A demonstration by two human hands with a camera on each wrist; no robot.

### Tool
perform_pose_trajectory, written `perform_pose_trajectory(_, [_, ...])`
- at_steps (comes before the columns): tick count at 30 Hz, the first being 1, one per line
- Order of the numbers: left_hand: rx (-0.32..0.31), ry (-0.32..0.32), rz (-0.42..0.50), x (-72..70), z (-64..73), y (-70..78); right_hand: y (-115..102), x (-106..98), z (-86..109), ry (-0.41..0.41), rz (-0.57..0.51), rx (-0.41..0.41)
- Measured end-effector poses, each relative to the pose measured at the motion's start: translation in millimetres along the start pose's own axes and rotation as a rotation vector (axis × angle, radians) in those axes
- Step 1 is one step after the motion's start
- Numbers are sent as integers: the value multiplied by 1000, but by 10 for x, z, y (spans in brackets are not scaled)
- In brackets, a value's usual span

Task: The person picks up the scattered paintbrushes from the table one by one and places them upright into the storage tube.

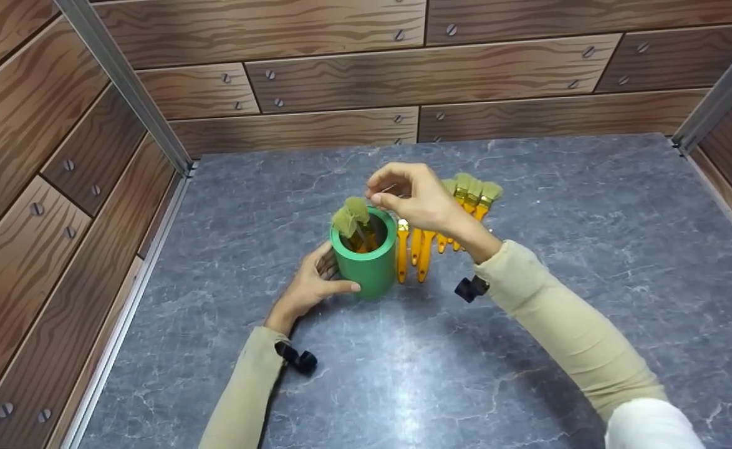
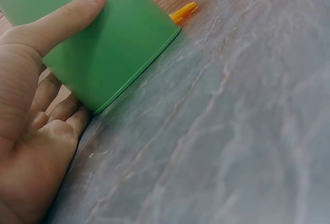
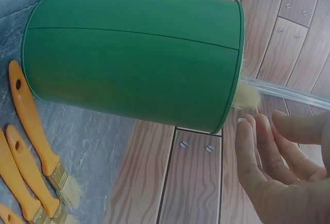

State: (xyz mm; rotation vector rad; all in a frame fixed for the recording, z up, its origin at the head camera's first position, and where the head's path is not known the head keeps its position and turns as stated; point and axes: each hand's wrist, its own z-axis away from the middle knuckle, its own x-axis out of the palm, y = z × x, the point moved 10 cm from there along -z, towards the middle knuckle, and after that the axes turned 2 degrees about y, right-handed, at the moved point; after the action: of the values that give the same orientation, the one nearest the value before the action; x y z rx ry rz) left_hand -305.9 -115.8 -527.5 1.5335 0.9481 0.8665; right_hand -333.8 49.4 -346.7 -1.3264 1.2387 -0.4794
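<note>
A green cylindrical container (image 1: 369, 274) stands upright on the table, with paintbrushes (image 1: 357, 211) in it, bristles up above the rim. My left hand (image 1: 311, 282) grips its left side; in the left wrist view the thumb lies across the green wall and the fingers reach behind. Just above the rim on the right hovers my right hand (image 1: 425, 198), its fingers loosely bent. In the right wrist view nothing shows between the thumb and fingertips, close to the bristles. Loose paintbrushes (image 1: 425, 255) with orange handles lie right of the container, partly hidden beneath the right hand and wrist.
The grey marbled table (image 1: 353, 386) spreads around the container. Wood-patterned walls (image 1: 341, 81) rise at the back and both sides, with metal rails (image 1: 123, 81) at the corners. Several more brush heads (image 1: 475, 189) show beyond the right wrist.
</note>
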Motion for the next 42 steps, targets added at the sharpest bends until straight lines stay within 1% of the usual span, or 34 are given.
perform_pose_trajectory(8, [6,-4,6,10,-8,7,32,-129,73,28,73,19])
perform_pose_trajectory(16, [-11,1,-16,-15,49,-2,185,-313,171,69,123,66])
perform_pose_trajectory(20, [-12,3,-19,-13,39,4,282,-457,199,111,139,81])
perform_pose_trajectory(26, [-16,5,-14,11,18,10,525,-676,253,166,167,134])
perform_pose_trajectory(32, [-1,6,-4,8,17,16,824,-836,283,192,163,198])
perform_pose_trajectory(38, [-4,1,-7,10,14,6,1081,-980,329,233,213,256])
perform_pose_trajectory(42, [-8,0,-7,16,15,7,1255,-1080,355,264,259,276])
